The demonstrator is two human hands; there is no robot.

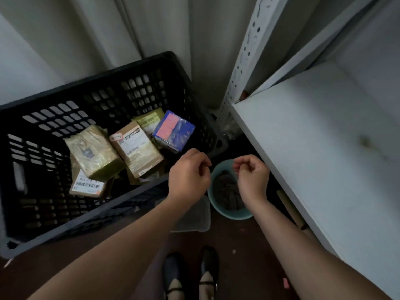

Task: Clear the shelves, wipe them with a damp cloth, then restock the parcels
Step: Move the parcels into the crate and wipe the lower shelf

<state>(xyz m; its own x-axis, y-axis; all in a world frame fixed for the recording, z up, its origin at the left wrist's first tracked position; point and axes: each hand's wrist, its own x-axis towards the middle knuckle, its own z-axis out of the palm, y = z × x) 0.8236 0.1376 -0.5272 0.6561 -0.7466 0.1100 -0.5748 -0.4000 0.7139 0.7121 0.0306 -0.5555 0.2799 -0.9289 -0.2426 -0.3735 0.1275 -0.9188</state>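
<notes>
White shelf (320, 135): flat board on a perforated white upright (244, 55), top bare, with a faint dark smudge toward its right side. Parcels: several tape-wrapped brown boxes (136, 146) with printed labels and one blue box with pink labels (173, 131), heaped at angles inside a black slotted crate (54, 118) left of the shelf. Cloth (227, 189): dark, crumpled, lying in a teal basin (236, 215) on the floor between crate and shelf.

A single wide-angle view looks steeply down from the person's head, close over both forearms. It faces the floor (249, 267), taking in the black crate (43, 213) at left and the white shelf (324, 148) at right, edges curving outward.
</notes>
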